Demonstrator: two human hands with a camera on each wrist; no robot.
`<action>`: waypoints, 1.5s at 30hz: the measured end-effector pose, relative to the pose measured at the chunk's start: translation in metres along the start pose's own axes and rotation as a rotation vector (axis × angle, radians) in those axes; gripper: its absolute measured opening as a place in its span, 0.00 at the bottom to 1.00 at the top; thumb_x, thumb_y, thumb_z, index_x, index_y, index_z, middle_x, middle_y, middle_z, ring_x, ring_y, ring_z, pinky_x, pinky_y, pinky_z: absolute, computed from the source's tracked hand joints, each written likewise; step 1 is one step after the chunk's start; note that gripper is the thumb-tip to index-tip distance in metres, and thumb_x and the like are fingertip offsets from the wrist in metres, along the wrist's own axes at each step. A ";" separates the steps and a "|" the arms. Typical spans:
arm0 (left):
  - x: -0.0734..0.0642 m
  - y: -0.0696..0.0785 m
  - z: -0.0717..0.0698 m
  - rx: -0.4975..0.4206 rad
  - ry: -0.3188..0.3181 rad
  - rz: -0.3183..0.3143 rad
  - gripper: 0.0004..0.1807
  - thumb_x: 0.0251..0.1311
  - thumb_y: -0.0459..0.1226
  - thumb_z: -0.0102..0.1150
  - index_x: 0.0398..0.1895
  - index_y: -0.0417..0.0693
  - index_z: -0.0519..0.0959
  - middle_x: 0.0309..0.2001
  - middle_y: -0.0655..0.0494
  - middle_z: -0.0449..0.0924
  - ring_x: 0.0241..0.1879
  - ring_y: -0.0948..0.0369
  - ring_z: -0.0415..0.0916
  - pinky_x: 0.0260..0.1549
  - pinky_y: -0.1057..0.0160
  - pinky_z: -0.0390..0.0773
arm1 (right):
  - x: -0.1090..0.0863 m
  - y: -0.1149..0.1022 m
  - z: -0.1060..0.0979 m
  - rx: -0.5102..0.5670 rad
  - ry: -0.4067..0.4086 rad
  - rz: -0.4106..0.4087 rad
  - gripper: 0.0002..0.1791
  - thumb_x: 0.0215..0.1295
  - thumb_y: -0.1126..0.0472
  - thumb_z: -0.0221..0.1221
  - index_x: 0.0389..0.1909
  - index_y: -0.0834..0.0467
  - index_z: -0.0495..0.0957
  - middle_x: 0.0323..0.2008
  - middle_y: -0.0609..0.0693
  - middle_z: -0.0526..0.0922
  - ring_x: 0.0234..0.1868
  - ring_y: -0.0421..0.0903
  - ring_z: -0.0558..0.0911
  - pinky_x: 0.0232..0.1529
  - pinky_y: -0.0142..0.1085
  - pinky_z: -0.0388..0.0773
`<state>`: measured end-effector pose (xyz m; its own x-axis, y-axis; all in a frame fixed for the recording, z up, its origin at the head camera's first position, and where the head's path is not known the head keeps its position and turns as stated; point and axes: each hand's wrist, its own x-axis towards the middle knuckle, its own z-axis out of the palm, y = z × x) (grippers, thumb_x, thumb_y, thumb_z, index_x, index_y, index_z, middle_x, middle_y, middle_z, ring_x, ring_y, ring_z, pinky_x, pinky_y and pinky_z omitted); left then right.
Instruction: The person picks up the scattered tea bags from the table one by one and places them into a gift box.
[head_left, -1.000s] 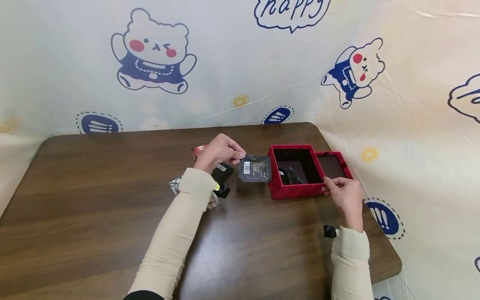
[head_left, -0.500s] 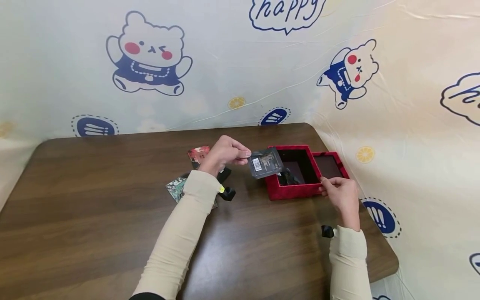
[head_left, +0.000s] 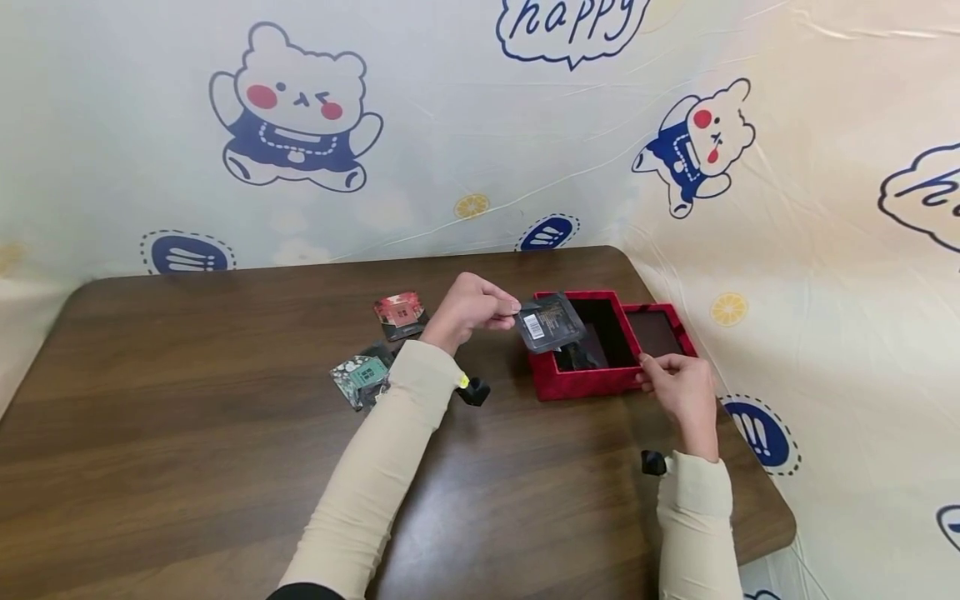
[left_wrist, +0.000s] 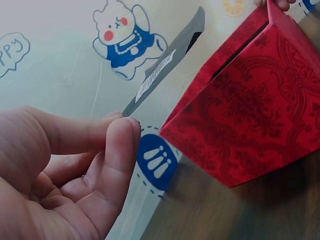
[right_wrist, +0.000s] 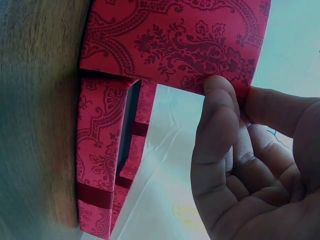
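Note:
Between its thumb and forefinger, my left hand (head_left: 474, 307) pinches a flat dark packet (head_left: 551, 323) by one edge; a white barcode label faces up. The packet overlaps the left side of an open red box (head_left: 581, 386) in the head view. In the left wrist view the packet (left_wrist: 162, 67) is tilted, nearly edge-on, beside the patterned box wall (left_wrist: 255, 110). My right hand (head_left: 682, 392) grips the box's front right corner with thumb and fingertips, as the right wrist view shows at the box edge (right_wrist: 200, 75). Small dark items (head_left: 585, 357) lie inside the box.
A shallow red lid (head_left: 684, 333) with a dark inside lies right of the box. To the left are a red patterned packet (head_left: 401, 312) and a green patterned packet (head_left: 362, 377), the latter partly behind my left sleeve. A printed curtain hangs behind the brown table (head_left: 187, 433).
My left hand has moved right with the dark packet, from beside the box to over its left side, tilting it. The red and green packets are now less covered. The right hand stays at the corner.

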<state>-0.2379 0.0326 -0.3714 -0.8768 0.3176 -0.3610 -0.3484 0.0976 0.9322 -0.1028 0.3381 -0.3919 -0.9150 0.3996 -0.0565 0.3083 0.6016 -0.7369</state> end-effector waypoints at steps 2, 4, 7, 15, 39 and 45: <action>0.000 0.000 0.003 0.000 0.003 0.006 0.06 0.60 0.29 0.69 0.40 0.37 0.88 0.42 0.41 0.84 0.24 0.58 0.83 0.34 0.63 0.85 | 0.000 0.000 0.000 -0.004 0.003 0.002 0.21 0.72 0.49 0.61 0.40 0.66 0.86 0.32 0.57 0.87 0.35 0.57 0.87 0.31 0.28 0.83; 0.000 0.000 0.007 0.000 0.010 0.013 0.06 0.60 0.30 0.70 0.40 0.38 0.88 0.41 0.41 0.84 0.24 0.58 0.83 0.33 0.64 0.85 | 0.000 -0.001 0.001 -0.003 0.003 0.000 0.21 0.72 0.50 0.61 0.40 0.66 0.86 0.32 0.58 0.87 0.35 0.57 0.87 0.31 0.27 0.83; 0.001 0.001 0.013 0.006 0.024 0.020 0.06 0.61 0.31 0.70 0.39 0.39 0.88 0.40 0.42 0.84 0.25 0.57 0.83 0.33 0.64 0.85 | 0.000 -0.001 0.001 0.010 -0.002 0.005 0.21 0.72 0.49 0.61 0.40 0.66 0.86 0.32 0.58 0.87 0.34 0.56 0.87 0.32 0.28 0.84; 0.003 0.001 0.029 0.040 0.049 0.034 0.05 0.60 0.32 0.70 0.37 0.40 0.89 0.35 0.43 0.84 0.24 0.57 0.83 0.41 0.57 0.85 | 0.000 -0.001 0.001 0.010 -0.004 0.017 0.21 0.71 0.48 0.62 0.40 0.65 0.87 0.32 0.57 0.88 0.34 0.54 0.87 0.32 0.27 0.83; 0.008 0.001 0.064 0.250 0.092 0.094 0.02 0.61 0.31 0.69 0.32 0.41 0.88 0.25 0.46 0.83 0.17 0.60 0.79 0.25 0.67 0.84 | 0.003 0.002 0.001 -0.008 0.006 -0.020 0.19 0.72 0.51 0.62 0.38 0.65 0.87 0.31 0.57 0.88 0.32 0.53 0.87 0.30 0.28 0.83; 0.007 -0.001 0.065 0.280 0.087 0.091 0.02 0.62 0.33 0.69 0.33 0.43 0.88 0.25 0.46 0.83 0.18 0.59 0.79 0.27 0.66 0.84 | 0.003 0.002 0.000 -0.018 0.001 -0.004 0.19 0.72 0.51 0.61 0.40 0.65 0.87 0.33 0.58 0.88 0.36 0.58 0.87 0.31 0.27 0.83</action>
<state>-0.2223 0.0958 -0.3733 -0.9296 0.2558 -0.2654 -0.1732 0.3325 0.9271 -0.1045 0.3403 -0.3932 -0.9159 0.3978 -0.0536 0.3095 0.6151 -0.7251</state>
